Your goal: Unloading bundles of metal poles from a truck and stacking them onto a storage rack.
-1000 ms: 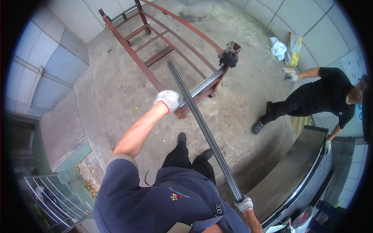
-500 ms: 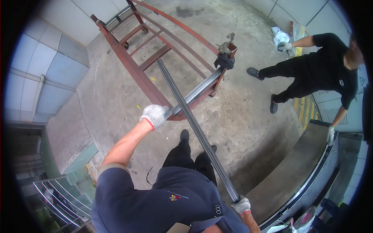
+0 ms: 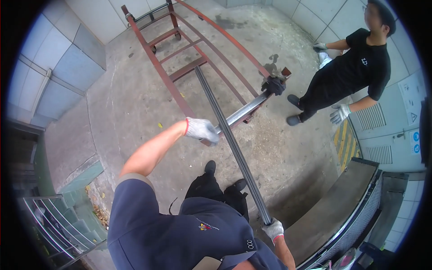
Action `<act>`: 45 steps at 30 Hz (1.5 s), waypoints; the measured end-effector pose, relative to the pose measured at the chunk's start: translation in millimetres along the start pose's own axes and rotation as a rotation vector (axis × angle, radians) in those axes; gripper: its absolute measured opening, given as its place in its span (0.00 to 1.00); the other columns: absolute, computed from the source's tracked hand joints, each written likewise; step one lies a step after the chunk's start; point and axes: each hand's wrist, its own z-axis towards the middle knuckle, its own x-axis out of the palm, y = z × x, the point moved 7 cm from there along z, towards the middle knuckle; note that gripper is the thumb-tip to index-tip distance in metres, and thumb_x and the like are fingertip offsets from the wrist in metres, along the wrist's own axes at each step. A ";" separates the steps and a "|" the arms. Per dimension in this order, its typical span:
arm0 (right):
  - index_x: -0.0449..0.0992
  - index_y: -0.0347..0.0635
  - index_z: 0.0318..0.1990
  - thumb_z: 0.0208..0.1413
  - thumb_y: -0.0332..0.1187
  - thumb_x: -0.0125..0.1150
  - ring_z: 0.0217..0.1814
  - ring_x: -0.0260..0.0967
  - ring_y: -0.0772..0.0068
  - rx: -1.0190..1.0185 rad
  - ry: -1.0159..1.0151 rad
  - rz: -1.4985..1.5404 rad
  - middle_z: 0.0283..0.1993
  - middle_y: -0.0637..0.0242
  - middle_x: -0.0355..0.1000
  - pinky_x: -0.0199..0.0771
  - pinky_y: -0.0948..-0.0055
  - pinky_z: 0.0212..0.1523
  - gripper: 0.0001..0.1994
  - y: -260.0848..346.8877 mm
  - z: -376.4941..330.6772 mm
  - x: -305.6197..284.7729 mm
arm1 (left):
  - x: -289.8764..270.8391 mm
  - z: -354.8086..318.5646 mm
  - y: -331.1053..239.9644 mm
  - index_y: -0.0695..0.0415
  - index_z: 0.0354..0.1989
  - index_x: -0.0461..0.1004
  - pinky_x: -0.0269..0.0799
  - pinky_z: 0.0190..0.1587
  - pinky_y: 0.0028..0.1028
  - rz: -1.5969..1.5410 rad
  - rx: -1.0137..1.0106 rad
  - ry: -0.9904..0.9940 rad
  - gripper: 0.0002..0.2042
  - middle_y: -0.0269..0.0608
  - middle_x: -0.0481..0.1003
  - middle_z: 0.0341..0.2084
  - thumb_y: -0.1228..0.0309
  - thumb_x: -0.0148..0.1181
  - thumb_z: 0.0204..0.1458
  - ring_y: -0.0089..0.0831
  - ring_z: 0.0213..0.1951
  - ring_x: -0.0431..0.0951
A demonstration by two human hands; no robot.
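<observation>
A bundle of long, dark grey metal bars slants from beside my right hip up to a crossbar of a reddish-brown metal cart frame. My right hand, in a white knit glove, is closed around the near end of the bars. My left hand, gloved alike, is over the frame's near left corner beside a silver crossbar. Its fingers reach toward the bars, with the tips partly hidden. The bars pass over the silver crossbar. Dark cloth is bunched at the frame's near right corner.
A co-worker in black with gloved hands stands at the right. A long metal-topped platform is at the lower right, and a metal railing at the lower left. Tiled walls border the concrete floor.
My left hand has moved right over the frame corner. My right hand still grips the bars. The co-worker has straightened up, and the hand that was on the platform has come off it.
</observation>
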 end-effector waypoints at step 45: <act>0.82 0.43 0.43 0.43 0.44 0.73 0.41 0.80 0.49 0.007 0.000 0.000 0.37 0.52 0.82 0.80 0.60 0.44 0.21 54.2 -26.4 19.7 | -11.2 90.1 215.8 0.48 0.43 0.72 0.74 0.49 0.42 -1.720 0.194 -0.935 0.21 0.33 0.72 0.36 0.43 0.49 0.64 0.36 0.42 0.73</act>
